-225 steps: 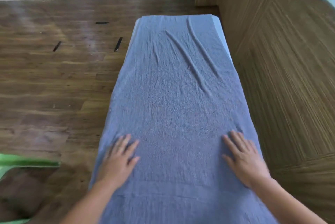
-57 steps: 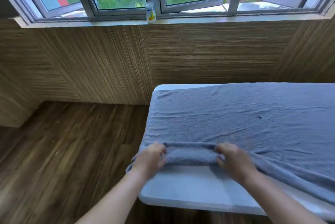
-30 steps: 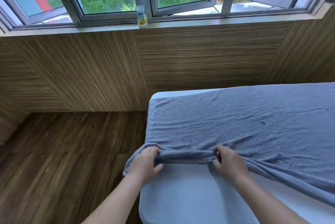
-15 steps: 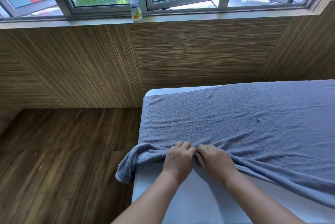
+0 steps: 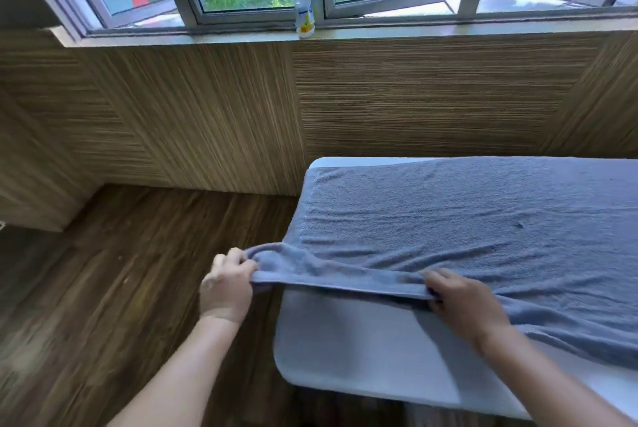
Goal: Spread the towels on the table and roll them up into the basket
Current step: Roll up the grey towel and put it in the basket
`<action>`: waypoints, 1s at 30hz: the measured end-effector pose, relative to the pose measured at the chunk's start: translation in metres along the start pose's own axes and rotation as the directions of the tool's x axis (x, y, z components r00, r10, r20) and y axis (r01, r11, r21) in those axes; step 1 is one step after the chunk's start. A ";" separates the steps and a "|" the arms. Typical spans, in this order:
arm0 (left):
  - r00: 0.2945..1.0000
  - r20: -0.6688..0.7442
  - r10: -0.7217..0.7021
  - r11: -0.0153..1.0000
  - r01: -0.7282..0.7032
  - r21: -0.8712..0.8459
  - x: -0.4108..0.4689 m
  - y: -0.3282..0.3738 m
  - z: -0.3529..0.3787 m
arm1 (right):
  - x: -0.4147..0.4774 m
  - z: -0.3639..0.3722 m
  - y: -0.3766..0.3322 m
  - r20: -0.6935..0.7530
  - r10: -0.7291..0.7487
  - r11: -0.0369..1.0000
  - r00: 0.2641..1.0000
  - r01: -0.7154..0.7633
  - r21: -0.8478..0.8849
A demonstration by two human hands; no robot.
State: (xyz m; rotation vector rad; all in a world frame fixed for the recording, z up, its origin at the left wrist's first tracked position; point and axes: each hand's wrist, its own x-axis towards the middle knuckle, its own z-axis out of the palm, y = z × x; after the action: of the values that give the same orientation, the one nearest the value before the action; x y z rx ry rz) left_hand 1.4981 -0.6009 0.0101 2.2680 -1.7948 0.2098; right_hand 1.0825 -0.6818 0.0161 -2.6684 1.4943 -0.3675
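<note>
Left hand (image 5: pixel 226 285) and right hand (image 5: pixel 462 302) each clamped on the turned-over near edge of the grey-blue terry towel (image 5: pixel 448 219) spread on the white worktop (image 5: pixel 345 340); risk of a crooked roll from uneven pulling.

The towel (image 5: pixel 448 219) and table (image 5: pixel 345 340) run off the right edge. The right hand (image 5: pixel 466 302) has its fingertips tucked under the towel's fold — hidden. The left hand (image 5: pixel 226 285) is blurred; the bottle (image 5: pixel 305 17) label, upper centre, unreadable.

Towel (image 5: pixel 466 219) on table (image 5: pixel 345 340) (near strip bare); wall (image 5: pixel 414 98) behind; bottle (image 5: pixel 305 17) on windowsill (image 5: pixel 483 31) above; floor (image 5: pixel 121 271) left.
</note>
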 end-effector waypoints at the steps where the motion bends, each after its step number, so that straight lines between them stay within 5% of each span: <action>1: 0.999 0.005 -0.039 0.999 0.039 -0.014 -0.006 -0.014 -0.002 | -0.006 -0.005 0.005 -0.001 0.026 1.000 1.000 -0.026 -0.001; 10: 0.991 0.075 -0.109 0.974 0.122 -0.191 -0.089 -0.074 -0.001 | -0.103 -0.007 -0.038 0.039 0.142 0.990 0.989 -0.142 -0.006; 17: 0.852 0.490 -0.187 0.975 0.223 -0.015 -0.145 -0.096 0.023 | -0.182 0.031 -0.075 0.265 0.172 0.985 0.949 -0.166 -0.044; 25: 0.907 0.389 0.164 0.948 -0.035 -0.317 -0.113 0.023 0.003 | -0.207 -0.012 -0.058 0.180 0.356 0.933 0.917 -0.360 -0.012; 30: 0.819 0.283 0.499 0.794 -0.302 -0.527 -0.091 0.190 -0.012 | -0.257 -0.060 0.000 0.031 0.643 0.759 0.765 -0.642 0.102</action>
State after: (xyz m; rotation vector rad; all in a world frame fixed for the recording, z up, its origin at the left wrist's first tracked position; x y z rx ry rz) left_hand 1.2930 -0.5530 0.0167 1.6381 -2.2342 -0.6172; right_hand 0.9389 -0.4600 0.0292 -1.8878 2.1846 -0.3810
